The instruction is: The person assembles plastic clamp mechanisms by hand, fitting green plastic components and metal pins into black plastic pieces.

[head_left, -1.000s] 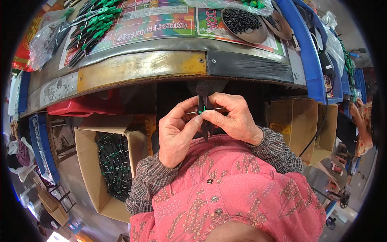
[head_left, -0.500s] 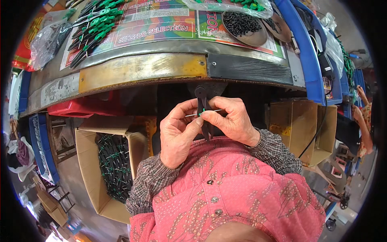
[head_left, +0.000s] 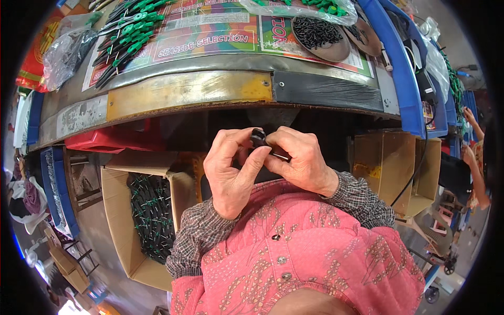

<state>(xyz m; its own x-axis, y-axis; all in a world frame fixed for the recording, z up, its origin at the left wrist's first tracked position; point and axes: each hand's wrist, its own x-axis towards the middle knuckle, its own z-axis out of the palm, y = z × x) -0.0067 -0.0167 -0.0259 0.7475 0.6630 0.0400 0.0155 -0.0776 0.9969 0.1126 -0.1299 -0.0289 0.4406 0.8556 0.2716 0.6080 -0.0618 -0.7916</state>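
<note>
Just in front of the table edge, both hands are raised close together around a small black plastic clamp [head_left: 258, 137]. My left hand [head_left: 229, 176] pinches its upper end between thumb and fingers. From the right, my right hand [head_left: 304, 160] closes on it with thumb and forefinger. A thin metal rod [head_left: 280, 156] sticks out beside the right thumb. Most of the clamp is hidden by the fingers. On the table at the far left lies a pile of green-and-black clamps [head_left: 128, 42].
Below left stands an open cardboard box [head_left: 116, 226] of black clamps with green parts. The metal table edge [head_left: 189, 92] runs ahead; a dish [head_left: 336, 54] of small black pieces sits on it. Blue trays [head_left: 407, 100] and another carton [head_left: 386, 163] are right, another person's arm [head_left: 476, 176] beyond.
The clamp was upright with its two arms, a green piece and a crosswise rod showing. Now it is turned end-on, and my fingers cover the green piece.
</note>
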